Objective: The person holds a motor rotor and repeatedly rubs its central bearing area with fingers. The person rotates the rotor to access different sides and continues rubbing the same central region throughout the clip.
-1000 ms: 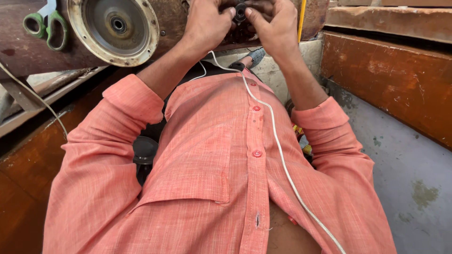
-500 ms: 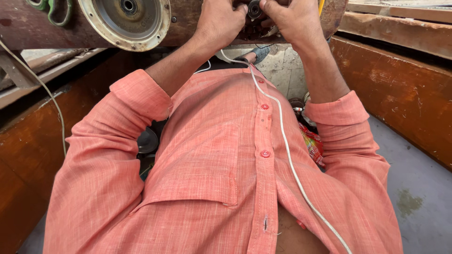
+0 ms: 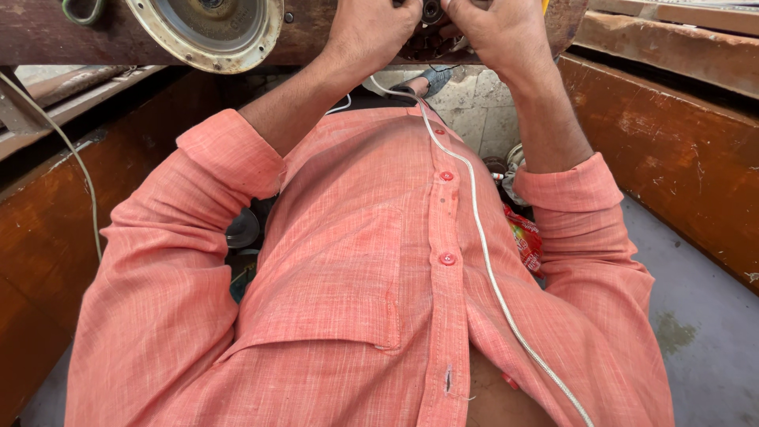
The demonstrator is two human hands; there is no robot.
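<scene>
A: What lies around the hands?

B: A long rusty brown metal body (image 3: 118, 39) runs across the top of the view. On it, left of the hands, sits a round pale metal disc with a dark grey centre (image 3: 207, 24), and a green loop-shaped handle (image 3: 81, 11) shows at the top left corner. A white braided cord (image 3: 482, 253) runs down over the salmon-pink buttoned shirt (image 3: 348, 277), which fills most of the view and hides whatever lies beneath it.

A: And the hands themselves?

B: The left hand (image 3: 370, 35) and the right hand (image 3: 500, 35) are raised side by side, fingers curled shut around a small dark round metal part (image 3: 431, 14) between them, at the top edge against the rusty body. Much of that part is hidden by the knuckles.

A: Any containers?

B: None I can tell. Rusty orange wooden boards (image 3: 680, 158) rise on the right beside a grey floor (image 3: 704, 332). A red printed wrapper (image 3: 526, 237) peeks out by the right sleeve, and a grey sandal (image 3: 436, 77) lies on pale stone tiles (image 3: 474, 103) below the hands.
</scene>
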